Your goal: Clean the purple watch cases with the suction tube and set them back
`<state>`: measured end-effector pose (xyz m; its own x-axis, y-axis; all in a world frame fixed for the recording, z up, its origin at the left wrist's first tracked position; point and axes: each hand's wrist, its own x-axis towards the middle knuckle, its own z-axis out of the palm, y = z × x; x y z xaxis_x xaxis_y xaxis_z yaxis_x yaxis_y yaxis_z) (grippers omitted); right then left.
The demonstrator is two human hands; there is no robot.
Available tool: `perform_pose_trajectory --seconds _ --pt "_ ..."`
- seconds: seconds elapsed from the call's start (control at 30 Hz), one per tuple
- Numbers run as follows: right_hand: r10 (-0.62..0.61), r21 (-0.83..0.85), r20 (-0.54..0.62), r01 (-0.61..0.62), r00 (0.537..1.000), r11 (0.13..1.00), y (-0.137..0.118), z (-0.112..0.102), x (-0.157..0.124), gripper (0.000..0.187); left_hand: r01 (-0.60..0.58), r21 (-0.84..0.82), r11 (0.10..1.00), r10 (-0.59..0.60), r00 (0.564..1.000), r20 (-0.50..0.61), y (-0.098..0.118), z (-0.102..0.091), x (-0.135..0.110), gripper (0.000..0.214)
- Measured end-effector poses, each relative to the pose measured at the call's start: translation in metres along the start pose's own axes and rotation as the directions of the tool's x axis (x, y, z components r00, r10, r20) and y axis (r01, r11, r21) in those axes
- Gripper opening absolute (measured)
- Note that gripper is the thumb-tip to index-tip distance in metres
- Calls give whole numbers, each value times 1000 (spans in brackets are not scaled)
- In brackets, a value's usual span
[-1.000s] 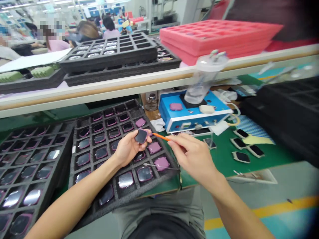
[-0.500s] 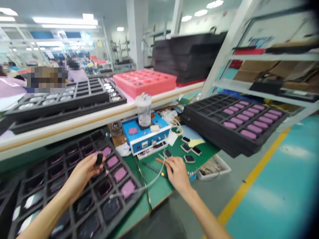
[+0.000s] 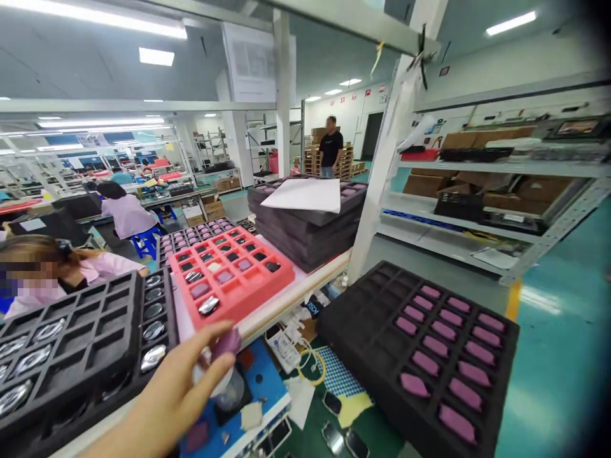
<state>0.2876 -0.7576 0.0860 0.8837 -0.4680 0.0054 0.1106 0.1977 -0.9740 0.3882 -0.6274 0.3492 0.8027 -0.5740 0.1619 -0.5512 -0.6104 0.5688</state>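
Note:
My left hand (image 3: pixel 184 388) is raised in front of the shelf edge, fingers pinched on a small pink part (image 3: pixel 228 342). It hovers over the blue box device (image 3: pixel 260 394) and the clear bottle (image 3: pixel 229 391) standing on it. Just behind the hand lies the red foam tray (image 3: pixel 238 299) with parts in its pockets. My right hand is out of view.
A black foam tray (image 3: pixel 377 318) with pink parts sits at the right. More black trays (image 3: pixel 71 343) lie on the shelf at left, and a stack with a white sheet (image 3: pixel 305 194) behind. Loose parts (image 3: pixel 334 439) rest on the green mat. Seated co-workers at left, a standing person (image 3: pixel 329 149) far back.
The view has swung up and to the right. My left hand rose from the lower black tray to the shelf edge with the part. My right hand has left the view.

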Motion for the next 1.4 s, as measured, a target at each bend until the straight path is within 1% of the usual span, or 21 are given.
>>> perform_pose_trajectory --seconds 0.1,0.13,0.17,0.2,0.27,0.3,0.37,0.47,0.53,0.57,0.63,0.7,0.77,0.87,0.93,1.0,1.1,1.2,1.3,1.37,1.4 --pt "37 59 37 -39 999 998 -60 -13 62 64 -245 44 968 247 968 -46 84 -1 128 50" --pt "46 78 49 -50 998 996 -74 -20 74 63 -280 62 958 285 952 -112 105 0 169 48" --pt "54 98 57 -59 997 993 -87 -29 81 62 -270 55 961 275 943 -186 122 2 209 44" --pt "59 117 63 -66 996 991 -99 -41 84 60 -212 4 977 205 941 -268 134 2 245 40" --pt "66 153 62 -75 996 985 -125 -69 86 57 -108 -43 993 85 931 -354 147 3 306 41" --pt "66 171 52 -74 996 983 -142 -85 89 56 -55 -74 996 23 926 -378 148 4 328 42" --pt "56 215 2 -55 998 975 -187 -116 109 58 59 -134 989 -107 914 -390 145 6 359 42" --pt "76 334 -188 -9 979 942 -274 -146 178 59 174 -209 962 -240 908 -345 139 13 373 39" --pt "211 329 -109 -165 971 930 -326 -152 230 58 186 -235 954 -255 917 -306 141 16 367 39" --pt "257 260 -71 -231 964 938 -346 -152 250 55 177 -240 954 -245 925 -289 143 15 361 40" --pt "216 164 -83 -200 973 966 -370 -149 269 31 144 -228 963 -204 942 -266 149 9 350 41" --pt "188 129 -81 -177 979 976 -375 -148 260 17 100 -181 978 -146 954 -263 152 -2 342 41" --pt "192 142 -40 -185 981 973 -371 -154 233 17 68 -115 991 -99 954 -282 151 -16 346 40" --pt "226 194 100 -241 969 951 -364 -168 199 47 55 -24 998 -60 955 -290 154 -26 376 39" --pt "271 194 165 -300 948 934 -363 -176 193 66 52 40 998 -39 965 -259 164 -20 411 38" --pt "254 203 178 -288 951 936 -363 -180 199 75 45 117 992 -19 977 -211 180 -4 450 39" --pt "212 213 187 -251 959 944 -362 -184 209 77 30 225 974 1 990 -139 203 22 503 39" --pt "232 249 206 -280 951 927 -354 -191 204 76 45 302 952 -20 996 -86 210 33 534 34" --pt "268 294 146 -301 952 907 -342 -207 191 66 49 324 945 -31 998 -58 201 37 536 34" --pt "298 276 90 -311 950 909 -334 -219 186 60 43 308 950 -28 998 -52 191 39 519 37" --pt "285 241 69 -293 956 925 -329 -223 185 58 46 294 955 -31 998 -57 185 38 503 40"
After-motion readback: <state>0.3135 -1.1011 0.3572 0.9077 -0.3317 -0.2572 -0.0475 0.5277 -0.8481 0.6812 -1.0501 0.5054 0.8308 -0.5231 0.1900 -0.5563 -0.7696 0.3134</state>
